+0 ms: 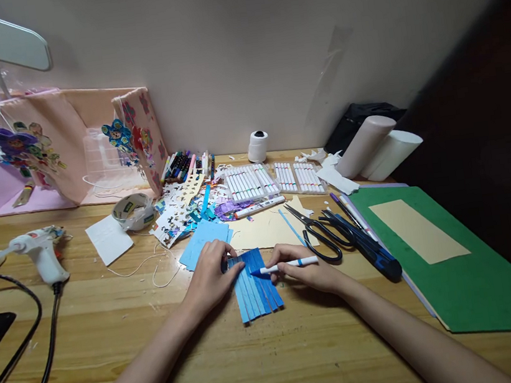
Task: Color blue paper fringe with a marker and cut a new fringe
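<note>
Now, marker trays [275, 179] upper centre, packed with pens. Left hand [212, 275] fingers pressed flat on blue paper strips [255, 286] mid-frame; right hand [306, 269] pinches blue marker [288, 265], tip on strips. Scissors [320, 233] just right.

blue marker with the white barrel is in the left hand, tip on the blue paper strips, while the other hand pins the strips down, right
Not quite: the head view shows the blue marker with the white barrel in the right hand, not the left. Its tip does rest on the blue paper strips, and the left hand is the one pinning the strips down on the wooden table.
</note>
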A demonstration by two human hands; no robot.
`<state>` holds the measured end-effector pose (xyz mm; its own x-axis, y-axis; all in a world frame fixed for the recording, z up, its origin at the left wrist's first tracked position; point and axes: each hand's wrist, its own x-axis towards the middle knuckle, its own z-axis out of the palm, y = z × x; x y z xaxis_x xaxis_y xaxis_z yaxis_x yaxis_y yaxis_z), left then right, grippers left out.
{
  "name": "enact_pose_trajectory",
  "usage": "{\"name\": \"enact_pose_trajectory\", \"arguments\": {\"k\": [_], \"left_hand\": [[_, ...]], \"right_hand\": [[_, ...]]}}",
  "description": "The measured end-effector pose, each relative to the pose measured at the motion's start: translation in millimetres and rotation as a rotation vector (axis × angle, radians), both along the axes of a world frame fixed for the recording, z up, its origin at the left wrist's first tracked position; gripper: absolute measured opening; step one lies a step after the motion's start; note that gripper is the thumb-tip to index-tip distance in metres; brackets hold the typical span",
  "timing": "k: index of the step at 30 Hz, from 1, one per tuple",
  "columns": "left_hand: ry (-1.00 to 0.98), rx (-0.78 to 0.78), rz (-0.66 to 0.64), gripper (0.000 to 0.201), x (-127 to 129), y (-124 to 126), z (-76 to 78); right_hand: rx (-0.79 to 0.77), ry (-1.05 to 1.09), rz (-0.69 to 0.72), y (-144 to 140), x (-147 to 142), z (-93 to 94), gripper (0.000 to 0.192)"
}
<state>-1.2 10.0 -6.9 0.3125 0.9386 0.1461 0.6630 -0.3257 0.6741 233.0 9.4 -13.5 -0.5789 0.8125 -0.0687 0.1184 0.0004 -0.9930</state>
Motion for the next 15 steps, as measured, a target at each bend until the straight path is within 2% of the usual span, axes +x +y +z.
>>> {"name": "enact_pose_trajectory", "arguments": {"k": [5,9,15], "left_hand": [[-0.001,0.009,-0.001,0.013,-0.1,1.0,-1.3],[0.003,0.011,0.009,0.013,0.1,1.2,-1.7],[-0.002,0.002,0.009,0.014,0.0,1.0,-1.3]], "right_hand": [[0.008,0.015,-0.052,-1.1,-0.3,0.9,0.021],[0.009,0.009,0.007,-1.0,0.2,0.8,0.021],[0.014,0.011,-0.021,-0.2,0.3,-0.1,0.02]]}}
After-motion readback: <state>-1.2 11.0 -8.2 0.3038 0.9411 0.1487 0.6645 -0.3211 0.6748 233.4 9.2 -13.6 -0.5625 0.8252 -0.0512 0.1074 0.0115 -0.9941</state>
